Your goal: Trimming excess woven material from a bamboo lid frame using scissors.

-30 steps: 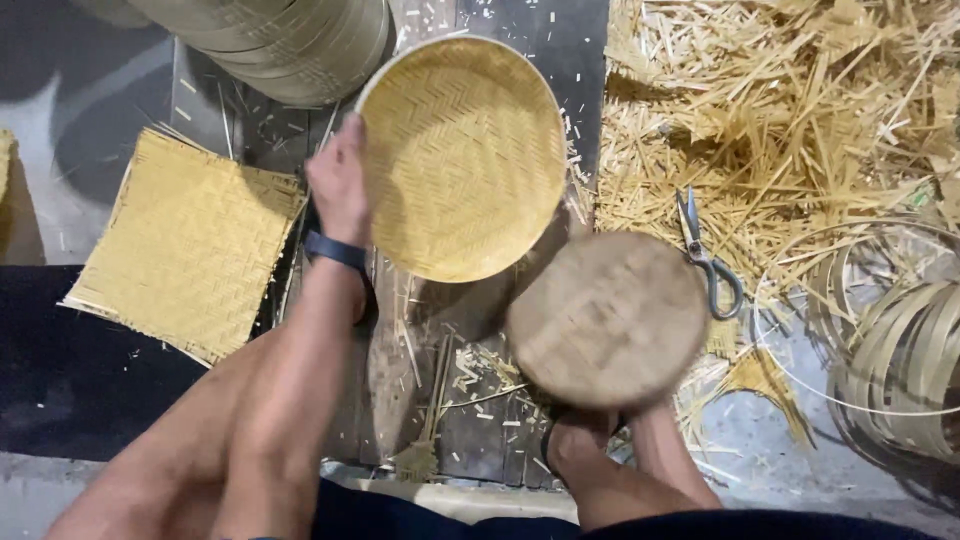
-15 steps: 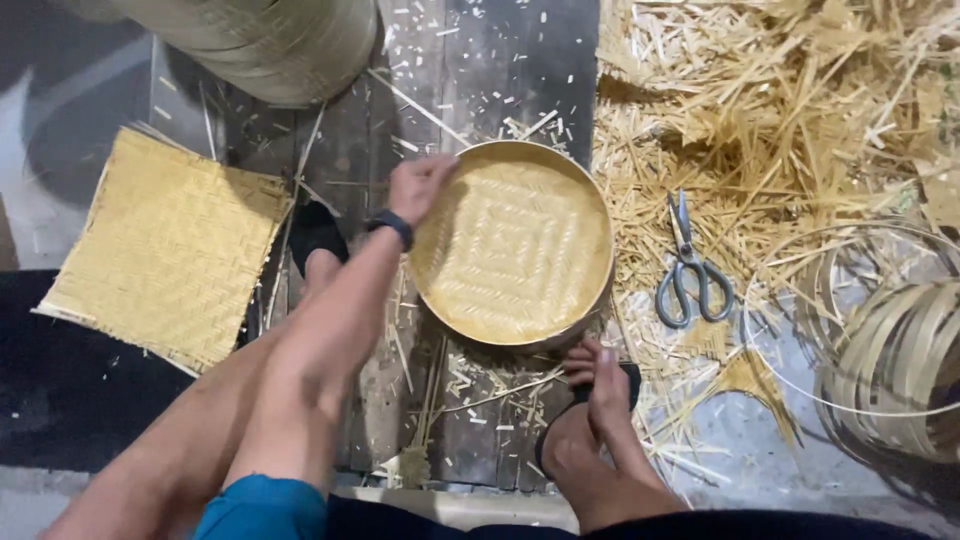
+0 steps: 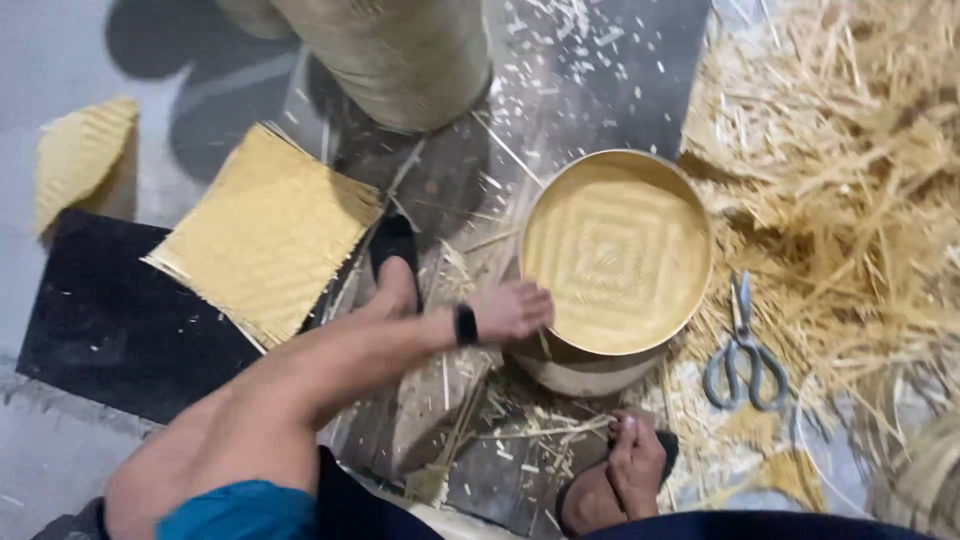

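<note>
A round woven bamboo tray (image 3: 615,250) with a raised rim lies flat on a round wooden block (image 3: 590,378), which shows only below the tray's near edge. My left hand (image 3: 510,310) reaches in from the lower left, with a dark band at the wrist. Its fingers curl over the tray's near-left rim. My right hand is out of view. My two feet are in dark sandals, one (image 3: 395,275) left of the tray and one (image 3: 632,465) just below it on loose bamboo slivers.
Grey scissors (image 3: 745,352) lie right of the tray beside a heap of bamboo shavings (image 3: 850,180). A square woven mat (image 3: 265,235) overlaps a black sheet (image 3: 100,320) at left. A large woven cylinder (image 3: 400,60) stands at the top, and coiled strips (image 3: 925,480) lie at lower right.
The tray, first held up and tilted by my left hand, has come down flat onto the round wooden block. My left hand has slid to its near-left rim.
</note>
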